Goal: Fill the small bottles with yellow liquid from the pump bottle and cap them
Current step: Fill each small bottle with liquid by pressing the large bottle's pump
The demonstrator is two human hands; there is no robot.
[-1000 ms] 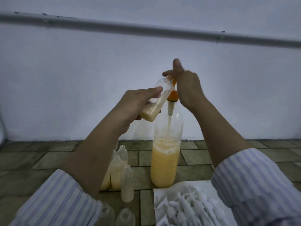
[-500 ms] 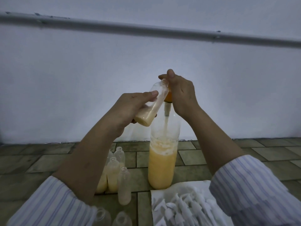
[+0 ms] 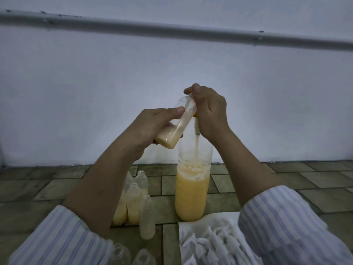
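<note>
A tall clear pump bottle (image 3: pixel 192 190), half full of yellow liquid, stands on the tiled floor. My right hand (image 3: pixel 209 113) is curled over its orange pump head and presses it down. My left hand (image 3: pixel 152 127) grips a small clear bottle (image 3: pixel 176 125), tilted with its mouth up at the pump spout; pale yellow liquid fills its lower part. Beside the pump bottle stand several small uncapped bottles (image 3: pixel 133 201), some with yellow liquid in them.
A white sheet (image 3: pixel 206 241) holding several white caps lies at the lower right, partly under my right sleeve. Two clear empty bottles (image 3: pixel 131 255) sit at the bottom edge. A white wall with a horizontal pipe (image 3: pixel 172 31) rises close behind.
My right hand has pushed the pump head downward. The liquid level in the small bottle has risen a little, and both hands sit lower in the frame.
</note>
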